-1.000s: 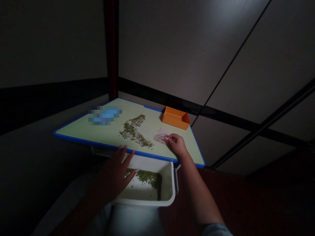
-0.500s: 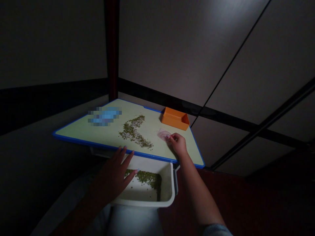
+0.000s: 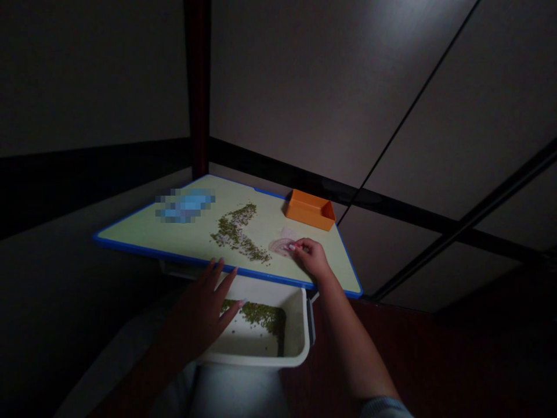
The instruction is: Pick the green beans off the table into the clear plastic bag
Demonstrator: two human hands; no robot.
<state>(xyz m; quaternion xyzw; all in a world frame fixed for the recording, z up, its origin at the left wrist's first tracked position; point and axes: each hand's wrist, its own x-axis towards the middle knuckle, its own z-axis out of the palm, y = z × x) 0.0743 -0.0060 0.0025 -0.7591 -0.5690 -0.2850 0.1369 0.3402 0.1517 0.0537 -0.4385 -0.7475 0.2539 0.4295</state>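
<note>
Obstacles on surface [image 3: 143,232]: bean strip [image 3: 237,233] runs diag. across mid-board, in the way of any low L-R pass; orange tray [image 3: 310,209] on far edge; blurred blue obj. [image 3: 185,205] far L. Free room: gap btw. strip and tray, partly taken by R grip [image 3: 315,259] and pink scrap [image 3: 282,245]. L grip [image 3: 201,313] above white bin [image 3: 261,361]; bin wall blocks low approach from near side. Dark post [image 3: 198,87] stands behind far corner.

A pixelated blue object [image 3: 185,205] and a pale pink scrap [image 3: 281,244], both unclear.
</note>
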